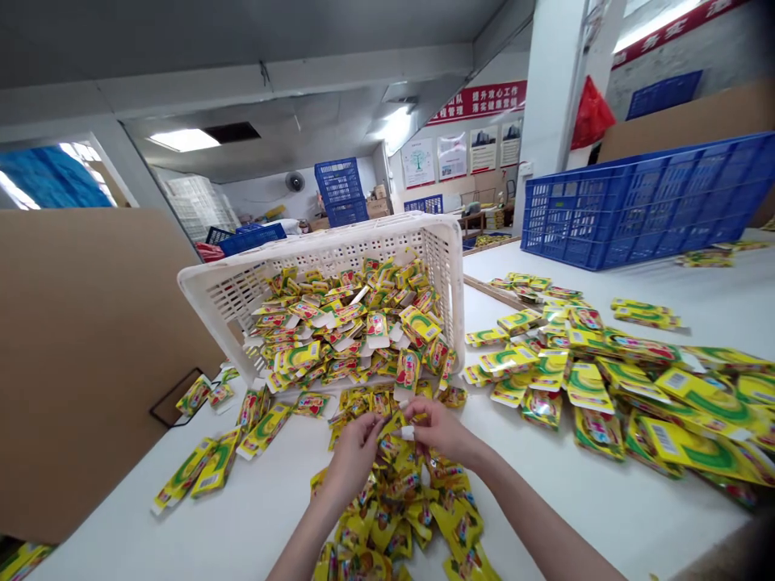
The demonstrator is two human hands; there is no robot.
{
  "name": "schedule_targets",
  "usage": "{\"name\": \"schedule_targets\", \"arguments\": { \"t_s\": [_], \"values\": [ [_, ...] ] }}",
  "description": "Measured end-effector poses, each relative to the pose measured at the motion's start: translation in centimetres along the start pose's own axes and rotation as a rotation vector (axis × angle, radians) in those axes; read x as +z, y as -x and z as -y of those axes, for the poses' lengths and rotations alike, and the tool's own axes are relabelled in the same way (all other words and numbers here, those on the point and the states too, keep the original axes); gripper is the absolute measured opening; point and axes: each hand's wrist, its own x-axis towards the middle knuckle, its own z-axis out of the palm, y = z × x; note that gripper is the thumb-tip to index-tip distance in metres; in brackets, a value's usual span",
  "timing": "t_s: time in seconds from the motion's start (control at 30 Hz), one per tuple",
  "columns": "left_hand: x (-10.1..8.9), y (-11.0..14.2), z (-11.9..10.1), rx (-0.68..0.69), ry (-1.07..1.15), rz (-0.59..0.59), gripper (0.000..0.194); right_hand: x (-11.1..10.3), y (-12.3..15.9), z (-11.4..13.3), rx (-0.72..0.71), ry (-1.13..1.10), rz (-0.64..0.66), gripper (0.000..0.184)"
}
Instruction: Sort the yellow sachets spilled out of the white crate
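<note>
My left hand (356, 453) is closed in a pinch, its fingertips on what looks like a shiny yellow sachet (395, 424). Close beside it, my right hand (441, 434) has its thumb and fingers drawn together; what they grip, if anything, is hidden. A white wrap (407, 433) shows at a finger of the right hand. Beneath both hands spreads a heap of yellow sachets (387, 516). Just beyond, a white plastic basket (455, 290) lies tipped toward me, full of small yellow-green cartons (339, 315), several with flaps up. One carton (408, 369) leans out at its front edge.
More yellow cartons (584, 387) are piled on the white table (266, 508) at right. Several cartons (206, 468) lie at left near a black wire frame (175, 399). A blue crate (642, 202) stands at back right. A cardboard sheet (90, 363) borders the left side.
</note>
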Motion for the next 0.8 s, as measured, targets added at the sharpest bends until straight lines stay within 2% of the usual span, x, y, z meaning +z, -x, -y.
{"name": "schedule_targets", "arguments": {
  "t_s": [0.13,0.2,0.3,0.4,0.53,0.63,0.73,0.8],
  "values": [
    [0.5,0.2,-0.1,-0.021,0.130,0.058,0.042,0.5,-0.1,-0.5,-0.033,0.068,-0.020,0.020],
    [0.6,0.4,0.1,-0.013,0.150,0.087,0.041,0.3,0.1,-0.4,-0.041,0.076,-0.004,0.024],
    [0.7,0.4,0.3,0.006,0.129,0.106,0.033,-0.3,0.5,-0.1,0.001,0.093,0.108,0.033],
    [0.2,-0.8,0.0,0.044,0.052,0.083,0.034,-1.4,0.4,0.5,-0.006,0.121,0.151,0.018],
    [-0.7,-5.5,-0.8,0.091,-0.095,-0.054,0.037,-4.5,-0.3,1.3,-0.137,0.080,-0.127,0.014],
    [0.3,-9.3,-0.7,0.067,-0.187,-0.106,0.049,-7.2,-0.6,1.6,-0.201,0.011,-0.311,0.021],
    [2.0,-10.8,-0.7,0.068,-0.227,-0.079,0.051,-8.7,-0.4,1.7,-0.182,-0.040,-0.338,0.030],
    [2.3,-10.0,-1.0,0.111,-0.239,-0.040,0.042,-8.6,-0.1,1.7,-0.134,-0.055,-0.278,0.033]
  ]
}}
